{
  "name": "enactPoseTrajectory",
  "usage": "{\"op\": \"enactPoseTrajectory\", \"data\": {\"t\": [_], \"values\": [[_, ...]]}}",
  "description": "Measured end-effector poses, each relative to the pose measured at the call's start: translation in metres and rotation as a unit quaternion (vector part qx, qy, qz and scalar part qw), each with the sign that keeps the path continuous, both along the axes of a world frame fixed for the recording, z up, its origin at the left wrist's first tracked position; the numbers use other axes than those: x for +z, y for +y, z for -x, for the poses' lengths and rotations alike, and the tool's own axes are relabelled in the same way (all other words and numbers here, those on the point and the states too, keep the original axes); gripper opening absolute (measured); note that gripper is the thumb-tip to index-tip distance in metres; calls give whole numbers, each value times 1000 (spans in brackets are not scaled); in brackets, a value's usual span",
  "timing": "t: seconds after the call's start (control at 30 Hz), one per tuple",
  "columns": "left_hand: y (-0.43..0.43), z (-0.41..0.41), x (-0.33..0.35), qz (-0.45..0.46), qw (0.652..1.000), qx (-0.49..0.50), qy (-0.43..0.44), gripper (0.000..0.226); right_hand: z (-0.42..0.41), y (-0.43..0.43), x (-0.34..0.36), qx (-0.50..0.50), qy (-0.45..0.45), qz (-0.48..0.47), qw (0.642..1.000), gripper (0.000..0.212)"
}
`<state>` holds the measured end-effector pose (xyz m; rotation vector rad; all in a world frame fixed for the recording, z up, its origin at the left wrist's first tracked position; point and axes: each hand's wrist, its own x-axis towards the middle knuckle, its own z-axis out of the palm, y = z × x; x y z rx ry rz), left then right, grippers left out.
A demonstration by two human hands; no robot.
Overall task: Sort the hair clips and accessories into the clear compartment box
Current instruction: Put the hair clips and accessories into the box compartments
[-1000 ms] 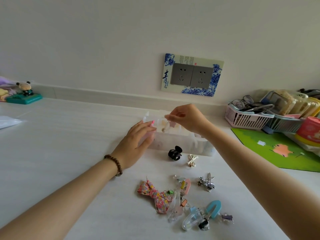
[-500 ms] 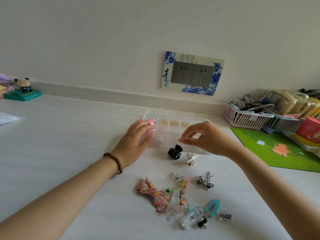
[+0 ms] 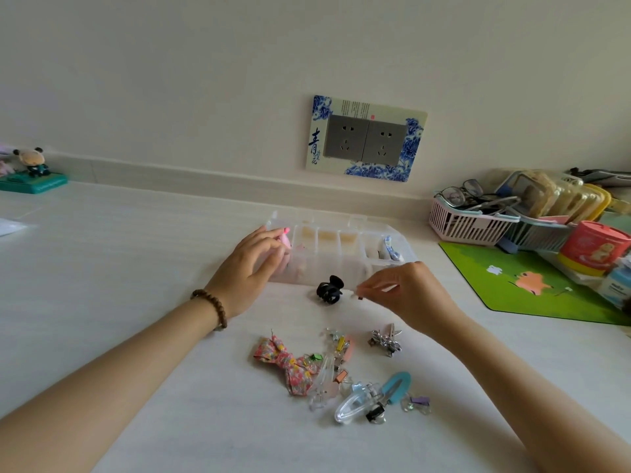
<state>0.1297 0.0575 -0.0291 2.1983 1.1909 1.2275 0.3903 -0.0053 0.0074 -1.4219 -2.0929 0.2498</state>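
While the left hand (image 3: 251, 268) lies spread and flat against the clear compartment box (image 3: 345, 257) at its left end, I see the right hand (image 3: 406, 291) with thumb and forefinger pinched on a small pale clip (image 3: 358, 294), probably the cream one; too small to be sure. Box lies just beyond those fingers, long axis left-right, so next move is a short forward reach. Glossy black claw clip (image 3: 329, 290) sits just left of the pinch. Floral fabric bow (image 3: 286, 365) and clear plastic snap clips (image 3: 353, 401) wait nearer me.
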Motion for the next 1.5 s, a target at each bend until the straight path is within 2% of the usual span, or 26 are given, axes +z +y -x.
{"op": "enactPoseTrajectory", "data": {"t": [0.1,0.2,0.37,0.47,0.57,0.63,0.7,0.8,0.87,0.93,1.07,1.17,1.27,1.4,1.5], "values": [[3,1,-1,5,1000,-2,4,54,6,-1,9,2,96,-30,995,17],[5,2,-1,9,1000,-7,5,55,19,6,28,18,211,-57,976,15],[4,4,2,23,999,-26,-15,53,56,43,48,45,249,-108,961,6],[4,3,0,25,999,-28,-28,42,72,67,40,46,203,-78,975,13],[4,3,0,22,999,-27,-31,43,72,73,28,30,37,-42,998,21],[6,3,-1,13,999,-27,-30,46,69,68,26,34,-34,-28,998,29],[6,3,-1,9,999,-26,-25,49,63,57,27,43,-33,-20,998,34],[6,3,0,6,999,-24,-21,52,48,34,31,50,61,-1,997,35],[6,3,0,2,1000,-23,-19,53,32,19,34,67,85,24,994,33],[7,3,-1,-2,1000,-19,-19,54,13,5,35,80,54,88,991,29],[8,0,-4,-34,999,-9,-7,53,-22,-12,22,76,-48,228,970,35],[4,-5,-4,-65,998,8,1,47,-35,-16,11,60,-38,243,968,31],[-1,-8,-3,-77,997,19,22,54,-37,-16,10,66,-49,246,966,29],[-9,-11,3,-158,981,16,109,53,-38,-19,11,89,-56,263,959,28],[-14,-18,5,-171,973,-5,154,49,-38,-21,11,89,-55,259,960,26]]}}
